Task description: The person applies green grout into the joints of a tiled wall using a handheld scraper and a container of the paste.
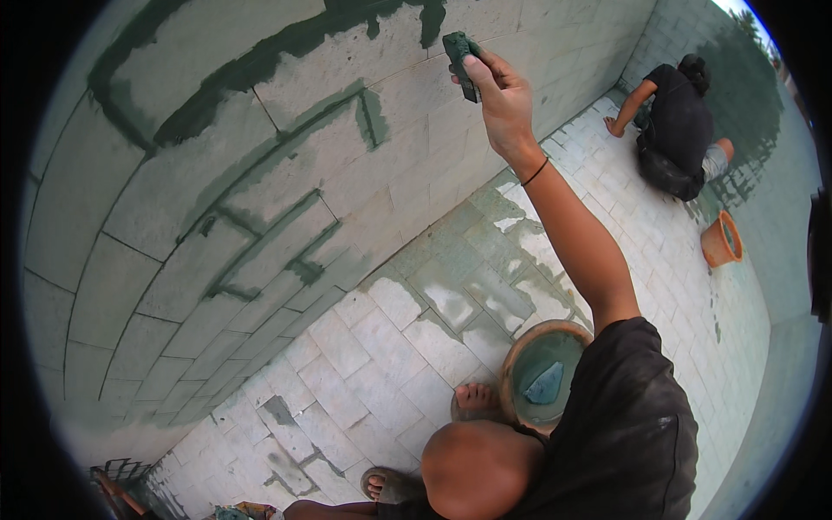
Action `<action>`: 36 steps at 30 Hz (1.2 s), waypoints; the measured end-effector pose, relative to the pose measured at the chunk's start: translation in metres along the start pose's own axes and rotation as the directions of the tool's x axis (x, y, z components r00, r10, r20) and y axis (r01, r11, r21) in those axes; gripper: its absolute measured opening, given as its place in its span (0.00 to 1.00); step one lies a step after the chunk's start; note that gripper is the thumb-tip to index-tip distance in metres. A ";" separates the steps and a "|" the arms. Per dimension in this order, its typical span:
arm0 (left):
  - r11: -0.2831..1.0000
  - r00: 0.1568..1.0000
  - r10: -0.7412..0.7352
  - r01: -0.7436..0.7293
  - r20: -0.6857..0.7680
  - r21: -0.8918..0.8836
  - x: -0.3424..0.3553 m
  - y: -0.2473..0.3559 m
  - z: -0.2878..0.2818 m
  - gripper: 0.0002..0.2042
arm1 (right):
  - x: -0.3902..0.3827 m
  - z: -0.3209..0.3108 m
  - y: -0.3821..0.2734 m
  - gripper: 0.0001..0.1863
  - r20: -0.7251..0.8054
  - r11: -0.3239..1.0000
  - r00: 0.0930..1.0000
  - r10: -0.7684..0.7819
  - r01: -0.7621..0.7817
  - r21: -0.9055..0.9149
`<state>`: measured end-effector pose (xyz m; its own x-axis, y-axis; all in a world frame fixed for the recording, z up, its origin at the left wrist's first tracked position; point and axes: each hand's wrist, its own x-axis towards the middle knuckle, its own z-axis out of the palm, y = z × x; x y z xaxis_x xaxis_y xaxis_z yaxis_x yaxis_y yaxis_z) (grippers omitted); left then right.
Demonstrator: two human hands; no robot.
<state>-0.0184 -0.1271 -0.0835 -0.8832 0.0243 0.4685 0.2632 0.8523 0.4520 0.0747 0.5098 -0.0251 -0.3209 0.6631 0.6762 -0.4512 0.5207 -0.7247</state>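
My right hand (501,91), raised to the tiled wall, is closed around a small dark flat spreader (469,85). A lump of dark green grout (458,45) sits on its upper end. Beside it, the pale wall tiles (390,113) carry dark green grout (286,48) smeared along several joints; other joints are bare dark lines. Under my right arm stands a round basin (510,364) of greenish water, a blue-green sponge-like piece (544,384) in it. My left hand is out of view.
White floor tiles (338,334) have greenish film in places. My knee (477,468) is bent near the basin. A person (680,130) crouches at the far right wall, near an orange bucket (721,240). Another person's hand (108,484) shows at lower left, by a dark grid.
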 end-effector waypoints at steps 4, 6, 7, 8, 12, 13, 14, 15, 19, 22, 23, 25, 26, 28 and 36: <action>1.000 1.000 0.003 -0.003 0.025 -0.007 -0.002 -0.010 -0.013 0.23 | -0.042 0.001 -0.026 0.25 0.284 0.687 0.867 0.410 -0.498 0.530; 0.999 0.994 0.034 -0.030 0.106 -0.035 0.002 -0.019 -0.030 0.24 | -0.064 0.004 -0.029 0.24 0.438 0.545 0.770 0.464 -0.638 0.545; 0.996 0.981 0.063 -0.051 0.182 -0.073 0.007 -0.014 -0.035 0.24 | -0.075 0.007 -0.033 0.24 0.487 0.489 0.730 0.480 -0.683 0.542; 0.991 0.964 0.081 -0.051 0.252 -0.126 0.011 -0.002 -0.036 0.24 | -0.083 0.011 -0.040 0.24 0.538 0.435 0.685 0.491 -0.728 0.530; 0.792 0.822 0.171 0.213 0.543 -0.572 0.020 0.067 0.010 0.14 | -0.131 0.069 -0.066 0.23 0.703 0.328 0.537 0.466 -0.843 0.427; 0.776 0.805 0.265 0.149 0.531 -0.613 0.018 0.081 0.022 0.07 | -0.146 0.084 -0.069 0.22 0.746 0.287 0.486 0.455 -0.873 0.393; 0.794 0.763 0.318 0.110 0.563 -0.597 0.013 0.080 0.041 0.08 | -0.162 0.092 -0.069 0.23 0.774 0.256 0.441 0.454 -0.897 0.361; 0.781 0.762 0.338 0.100 0.552 -0.617 0.005 0.087 0.056 0.09 | -0.180 0.101 -0.070 0.23 0.804 0.216 0.385 0.453 -0.923 0.320; 0.752 0.784 0.314 0.139 0.535 -0.645 -0.030 0.102 0.087 0.11 | -0.245 0.138 -0.081 0.28 0.758 0.528 0.513 0.403 -0.807 0.265; 0.627 0.812 0.260 0.269 0.522 -0.731 -0.044 0.096 0.100 0.12 | -0.271 0.157 -0.090 0.27 0.714 0.724 0.622 0.323 -0.648 0.237; 0.553 0.818 0.234 0.333 0.526 -0.764 -0.047 0.093 0.104 0.12 | -0.280 0.163 -0.089 0.25 0.638 0.777 0.707 0.304 -0.572 0.263; 0.603 0.828 0.244 0.278 0.505 -0.748 -0.046 0.087 0.105 0.13 | -0.288 0.162 -0.089 0.26 0.608 0.908 0.770 0.192 -0.374 0.188; 0.628 0.833 0.245 0.253 0.496 -0.736 -0.046 0.084 0.104 0.13 | -0.290 0.163 -0.089 0.26 0.601 0.952 0.789 0.129 -0.268 0.148; 0.722 0.837 0.247 0.177 0.489 -0.668 -0.043 0.078 0.100 0.14 | -0.294 0.174 -0.094 0.25 0.565 0.981 0.824 0.027 -0.130 0.142; 0.859 0.882 0.238 0.004 0.406 -0.512 -0.036 0.054 0.089 0.14 | -0.324 0.187 -0.102 0.22 0.651 1.000 0.759 0.017 0.004 -0.031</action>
<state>-0.0070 -0.0353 -0.1434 -0.8744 0.4363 0.2124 0.4211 0.4650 0.7787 0.0688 0.1419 -0.1456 -0.7937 0.1620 0.5864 -0.4264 0.5394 -0.7261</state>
